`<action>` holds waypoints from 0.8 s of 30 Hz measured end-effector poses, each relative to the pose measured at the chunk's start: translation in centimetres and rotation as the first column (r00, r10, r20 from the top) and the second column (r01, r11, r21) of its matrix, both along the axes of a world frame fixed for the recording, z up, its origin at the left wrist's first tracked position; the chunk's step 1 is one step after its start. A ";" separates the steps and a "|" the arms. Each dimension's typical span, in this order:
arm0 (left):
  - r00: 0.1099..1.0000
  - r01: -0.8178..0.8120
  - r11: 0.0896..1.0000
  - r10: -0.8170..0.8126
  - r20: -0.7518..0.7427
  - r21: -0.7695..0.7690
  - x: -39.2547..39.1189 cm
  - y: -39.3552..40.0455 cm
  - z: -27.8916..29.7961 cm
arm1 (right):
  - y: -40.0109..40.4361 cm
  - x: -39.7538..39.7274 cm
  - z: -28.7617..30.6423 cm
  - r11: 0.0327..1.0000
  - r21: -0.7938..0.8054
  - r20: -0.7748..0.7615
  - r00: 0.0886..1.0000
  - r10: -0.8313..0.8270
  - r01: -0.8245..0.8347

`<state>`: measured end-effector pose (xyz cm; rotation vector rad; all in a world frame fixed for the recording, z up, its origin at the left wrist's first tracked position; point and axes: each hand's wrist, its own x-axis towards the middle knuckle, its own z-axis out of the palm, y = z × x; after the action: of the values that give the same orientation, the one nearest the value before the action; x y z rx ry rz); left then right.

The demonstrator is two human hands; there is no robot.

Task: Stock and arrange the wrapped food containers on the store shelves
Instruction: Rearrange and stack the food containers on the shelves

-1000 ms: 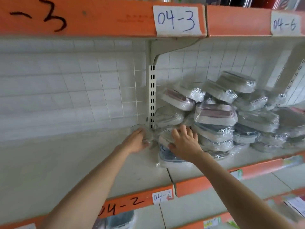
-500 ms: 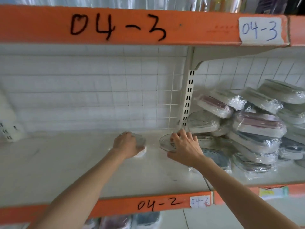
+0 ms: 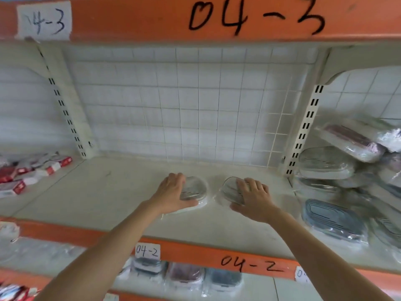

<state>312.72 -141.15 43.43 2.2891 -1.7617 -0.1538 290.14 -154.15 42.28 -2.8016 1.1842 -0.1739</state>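
On the shelf (image 3: 108, 192) marked 04-2, the left hand (image 3: 173, 193) grips one wrapped container (image 3: 195, 190) and the right hand (image 3: 252, 198) seemingly grips another (image 3: 230, 190), side by side; more wrapped containers (image 3: 338, 170) pile at right

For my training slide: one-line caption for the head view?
Left hand and right hand each grip a clear film-wrapped oval container on the white shelf.

Shop: labelled orange-edged shelves (image 3: 195, 255), stacked wrapped containers (image 3: 334, 220).
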 end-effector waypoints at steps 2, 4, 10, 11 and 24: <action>1.000 -0.013 1.000 0.013 -0.003 0.013 0.0 -0.3 -0.6 | 0.1 0.0 0.0 1.000 -0.018 0.017 1.000 -0.008 0.009; 0.999 -0.033 0.999 0.032 0.039 0.027 0.0 -0.6 -1.0 | 0.0 -0.1 0.0 0.999 -0.036 0.026 1.000 0.000 0.001; 0.994 -0.097 0.995 0.095 0.049 0.035 -0.2 -1.2 -1.2 | -0.2 -0.4 -0.4 0.995 -0.097 0.061 0.998 0.025 -0.019; 0.993 -0.112 0.993 0.111 0.037 0.028 -0.3 -1.2 -1.3 | -0.3 -0.4 -0.5 0.994 -0.102 0.063 0.998 0.030 -0.023; 0.933 -0.357 0.930 0.350 -0.088 -0.088 -5.2 1.2 -2.1 | -0.1 -1.1 -0.7 0.999 0.032 0.124 0.992 0.029 -0.034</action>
<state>307.54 -139.95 41.37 2.4452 -1.2629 -0.0740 289.04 -154.28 41.56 -2.7341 1.1043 -0.3170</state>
